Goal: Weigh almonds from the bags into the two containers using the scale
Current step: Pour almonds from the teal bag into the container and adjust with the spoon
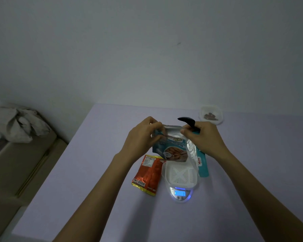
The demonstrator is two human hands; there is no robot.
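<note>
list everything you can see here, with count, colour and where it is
teal foil almond bag: 1, teal with silver lining, held above the scale, mouth pulled open
orange foil bag: 1, orange and yellow, flat on the table left of the scale
white slotted plastic container: 1, white, on the scale, empty
digital scale: 1, silver, blue lit display, table centre
clear lidded container: 1, clear with brown contents, far right of table
black scoop: 1, black, in the right hand
lilac table: 1, pale lilac
crumpled grey cloth: 1, grey, far left
left hand: grip on bag's left edge
right hand: grip on bag's right edge and scoop
</note>
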